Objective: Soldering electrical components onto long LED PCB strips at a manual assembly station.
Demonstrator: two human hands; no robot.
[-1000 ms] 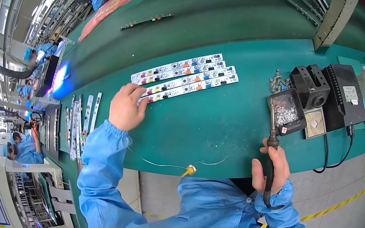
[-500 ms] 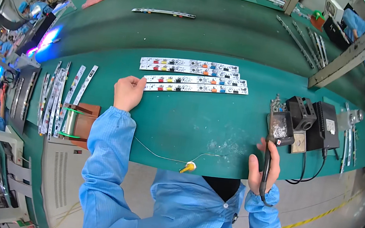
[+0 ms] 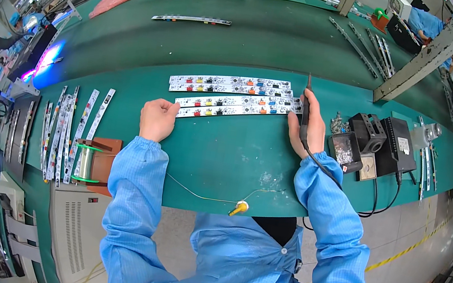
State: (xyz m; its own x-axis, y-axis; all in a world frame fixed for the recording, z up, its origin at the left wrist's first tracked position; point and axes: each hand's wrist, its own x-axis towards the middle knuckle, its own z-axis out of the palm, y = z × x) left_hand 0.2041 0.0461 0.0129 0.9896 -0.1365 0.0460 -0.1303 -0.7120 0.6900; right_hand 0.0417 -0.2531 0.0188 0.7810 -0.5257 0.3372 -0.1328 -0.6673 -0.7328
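Observation:
Two pairs of narrow white circuit board strips lie side by side on the green bench, a far pair [image 3: 229,85] and a near pair [image 3: 225,110], each with red, yellow, black, blue and orange parts. At the near pair's left end, my left hand [image 3: 157,119] is closed, fingertips pinched on a strip's end. My right hand [image 3: 314,126] is at the right end, wrapped round a black soldering iron [image 3: 304,122] whose tip points away from me. Its fingers touch or overlap the strip ends; I cannot tell which. Solder wire [image 3: 200,197] with a yellow-and-white piece [image 3: 239,208] lies near the front edge.
At left, a solder spool [image 3: 84,162] sits on a brown holder beside several loose strips [image 3: 69,129]. To the right are a parts tray [image 3: 346,150], a black iron stand [image 3: 369,133] and a black box [image 3: 399,145]. A metal post [image 3: 419,68] rises beyond.
My right hand has moved from the front edge up and left to the strips' right end, turning the soldering iron's tip away from me. The left hand stays at the left end.

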